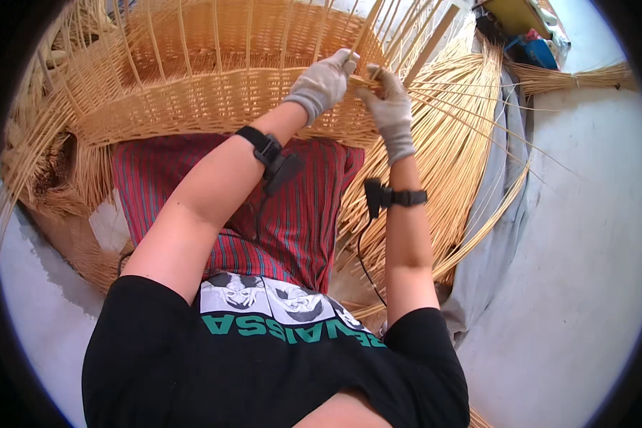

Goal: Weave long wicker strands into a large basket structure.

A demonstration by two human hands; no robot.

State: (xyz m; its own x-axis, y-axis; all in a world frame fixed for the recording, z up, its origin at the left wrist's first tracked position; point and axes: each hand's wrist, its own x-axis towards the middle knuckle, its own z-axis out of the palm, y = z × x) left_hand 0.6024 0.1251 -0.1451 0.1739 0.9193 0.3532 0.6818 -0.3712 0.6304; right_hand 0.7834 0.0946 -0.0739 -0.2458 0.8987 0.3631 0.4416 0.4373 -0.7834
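A large half-woven wicker basket rests across my lap, its upright stakes rising above the woven wall. My left hand, in a pale work glove, is closed around one of the stakes at the basket's right part. Just right of it, my gloved right hand pinches several thin wicker strands against the top of the weave. The loose ends of those strands trail away to the right. The fingertips of both hands are partly hidden by the stakes and gloves.
Red striped cloth covers my lap under the basket. A big bundle of loose wicker spreads on the right, beside grey fabric. Another tied bundle lies at the far right. More wicker strands hang on the left.
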